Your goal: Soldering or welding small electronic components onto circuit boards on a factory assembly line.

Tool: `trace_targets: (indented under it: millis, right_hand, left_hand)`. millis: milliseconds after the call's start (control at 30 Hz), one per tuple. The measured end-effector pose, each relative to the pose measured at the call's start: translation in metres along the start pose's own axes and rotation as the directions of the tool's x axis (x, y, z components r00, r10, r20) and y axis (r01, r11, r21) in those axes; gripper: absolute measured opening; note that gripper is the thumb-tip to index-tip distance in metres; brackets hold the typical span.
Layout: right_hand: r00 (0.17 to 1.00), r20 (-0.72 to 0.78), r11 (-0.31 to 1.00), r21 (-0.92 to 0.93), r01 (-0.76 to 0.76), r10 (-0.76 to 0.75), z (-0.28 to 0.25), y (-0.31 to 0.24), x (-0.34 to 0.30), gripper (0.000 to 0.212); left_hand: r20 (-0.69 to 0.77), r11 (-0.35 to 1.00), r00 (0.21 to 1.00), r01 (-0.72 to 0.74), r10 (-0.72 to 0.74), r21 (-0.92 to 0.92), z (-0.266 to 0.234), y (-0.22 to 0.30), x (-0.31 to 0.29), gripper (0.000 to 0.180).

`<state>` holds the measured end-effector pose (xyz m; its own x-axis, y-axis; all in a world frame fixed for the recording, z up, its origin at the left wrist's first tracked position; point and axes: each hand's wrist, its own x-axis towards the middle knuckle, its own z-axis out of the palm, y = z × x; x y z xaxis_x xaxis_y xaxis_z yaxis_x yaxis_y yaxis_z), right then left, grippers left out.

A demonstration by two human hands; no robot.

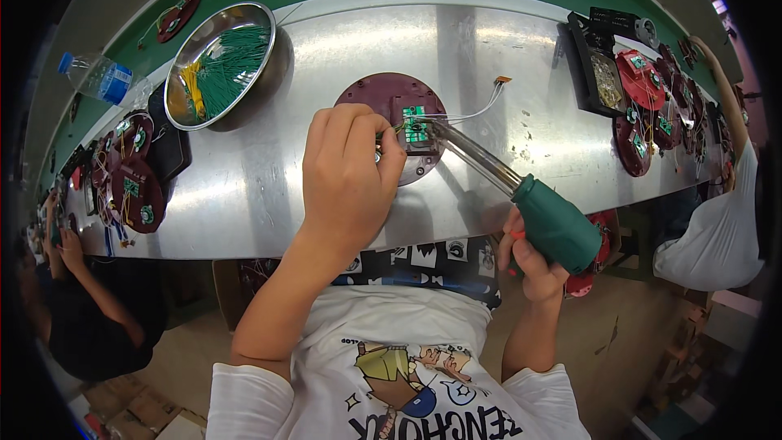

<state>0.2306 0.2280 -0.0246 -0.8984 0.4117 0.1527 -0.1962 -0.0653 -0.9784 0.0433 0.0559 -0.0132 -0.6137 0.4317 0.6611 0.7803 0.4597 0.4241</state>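
While the right grip is closed around the green handle of a soldering iron, the left grip is pinched together, on what looks like a thin wire. Just right of the left fingertips: green circuit board, set in a round maroon plate flat on the worktop; left grip covers part of the plate's near-left side.

Handling, judged by eye: iron stiff, fairly light, bulky toward the handle; metal barrel presumably hot, so hold by the handle only. Plate likely light and rigid, apt to slide on smooth metal; steady it by the rim. Board fragile; wire soft, best taken near its end.

Bearing: iron's long axis slants from the right grip forward and leftward, tip at the board; contact cannot be told. Board's longer side runs away from the person. White wires lead off rightward, beyond the barrel.
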Motion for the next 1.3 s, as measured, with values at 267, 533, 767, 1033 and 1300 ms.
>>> trace_targets:
  millis: [267, 533, 767, 1033, 1300]
  right_hand:
    - [0.999, -0.009, 0.999, -0.016, 0.036, -0.036, -0.001, 0.003, 0.001, 0.03]
    - [0.997, 0.013, 0.997, -0.009, 0.075, -0.075, -0.002, 0.005, 0.002, 0.034]
    - [0.991, 0.071, 0.992, -0.044, 0.118, -0.114, -0.003, 0.005, 0.003, 0.041]
    - [1.0, 0.008, 0.999, -0.038, 0.005, -0.004, -0.001, 0.0, 0.002, 0.038]
    - [0.998, -0.006, 0.998, -0.02, -0.061, 0.061, -0.002, -0.003, 0.002, 0.036]
  left_hand:
    - [-0.008, 1.0, 1.0, -0.012, 0.012, 0.017, 0.0, 0.001, 0.002, 0.011]
    - [0.007, 1.0, 1.0, -0.004, 0.004, 0.013, -0.001, 0.002, 0.002, 0.012]
    - [-0.005, 1.0, 1.0, -0.016, 0.016, -0.012, -0.002, 0.001, 0.002, 0.011]
    - [-0.021, 1.0, 1.0, 0.02, -0.021, -0.018, -0.007, 0.004, 0.002, 0.013]
    - [-0.006, 0.999, 1.0, 0.023, -0.023, -0.025, -0.005, 0.003, 0.002, 0.014]
